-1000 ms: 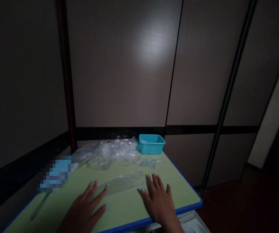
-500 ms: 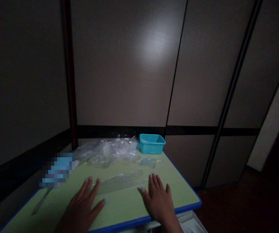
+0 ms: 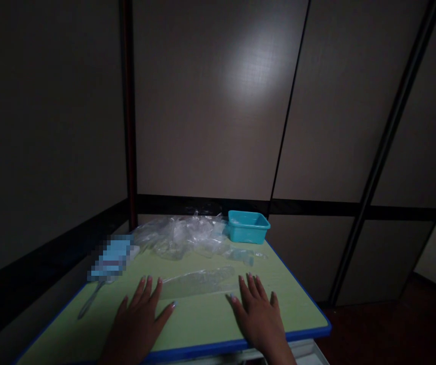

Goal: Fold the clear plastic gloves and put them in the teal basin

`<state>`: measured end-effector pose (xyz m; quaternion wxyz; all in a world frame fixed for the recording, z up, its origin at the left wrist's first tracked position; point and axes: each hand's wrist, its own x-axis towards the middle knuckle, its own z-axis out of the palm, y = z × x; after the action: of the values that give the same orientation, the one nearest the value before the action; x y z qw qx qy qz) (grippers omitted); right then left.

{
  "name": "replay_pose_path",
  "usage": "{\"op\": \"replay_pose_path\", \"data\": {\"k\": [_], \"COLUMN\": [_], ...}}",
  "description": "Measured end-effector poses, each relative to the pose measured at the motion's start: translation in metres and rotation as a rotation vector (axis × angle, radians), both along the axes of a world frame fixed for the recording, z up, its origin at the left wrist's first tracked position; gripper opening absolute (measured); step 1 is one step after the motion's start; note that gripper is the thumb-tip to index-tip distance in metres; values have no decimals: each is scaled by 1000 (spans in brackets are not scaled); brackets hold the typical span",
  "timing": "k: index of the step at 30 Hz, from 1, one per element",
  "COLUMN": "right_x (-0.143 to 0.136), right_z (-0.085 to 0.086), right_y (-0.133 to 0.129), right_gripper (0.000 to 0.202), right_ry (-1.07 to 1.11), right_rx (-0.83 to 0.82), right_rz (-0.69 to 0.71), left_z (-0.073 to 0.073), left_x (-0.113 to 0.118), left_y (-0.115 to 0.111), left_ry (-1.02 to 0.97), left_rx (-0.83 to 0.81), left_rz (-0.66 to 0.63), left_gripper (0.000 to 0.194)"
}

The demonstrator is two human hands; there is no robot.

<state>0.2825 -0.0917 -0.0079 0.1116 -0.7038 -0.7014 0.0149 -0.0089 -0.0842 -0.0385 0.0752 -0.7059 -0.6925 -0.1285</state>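
Note:
My left hand (image 3: 140, 317) lies palm down with its fingers spread on the green tabletop (image 3: 198, 322), holding nothing. On the right, my right hand (image 3: 259, 312) rests the same way, its fingers stretched toward the back of the table. Between and just beyond the hands lies a flat, clear plastic bag (image 3: 198, 282). The fingertips of my left hand are close to the bag's left end; whether they touch it I cannot tell. My right fingertips are near its other end.
A heap of crumpled clear plastic (image 3: 187, 235) lies at the back, beside a turquoise basket (image 3: 248, 230). A small pale-blue packet (image 3: 245, 256) sits before the basket. At the left edge is a blurred-out blue item (image 3: 113, 257) with a strap (image 3: 90, 300). Tall cabinet panels (image 3: 210, 111) stand behind.
The view has turned slightly left, so the table and everything on it appear farther right. Both hands stay flat on the table with fingers spread.

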Motion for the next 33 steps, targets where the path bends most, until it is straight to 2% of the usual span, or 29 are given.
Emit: {"op": "replay_pose_path", "data": {"k": [4, 7, 12, 29, 33], "right_x": [0, 1, 0, 0, -1], "right_z": [-3, -4, -4, 1, 2], "right_y": [2, 2, 2, 0, 0], "right_gripper": [72, 72, 70, 74, 75], "right_ry": [-2, -3, -19, -13, -12], "right_rx": [-2, 11, 20, -25, -21], "right_rz": [-12, -18, -16, -4, -10], "left_z": [-1, 2, 8, 15, 13], "left_x": [2, 4, 5, 9, 8], "left_y": [0, -2, -5, -9, -8], "left_ry": [0, -6, 21, 40, 38], "left_rx": [44, 87, 33, -7, 13], "left_rz": [55, 69, 26, 38, 51], "left_gripper": [75, 71, 60, 62, 63]}}
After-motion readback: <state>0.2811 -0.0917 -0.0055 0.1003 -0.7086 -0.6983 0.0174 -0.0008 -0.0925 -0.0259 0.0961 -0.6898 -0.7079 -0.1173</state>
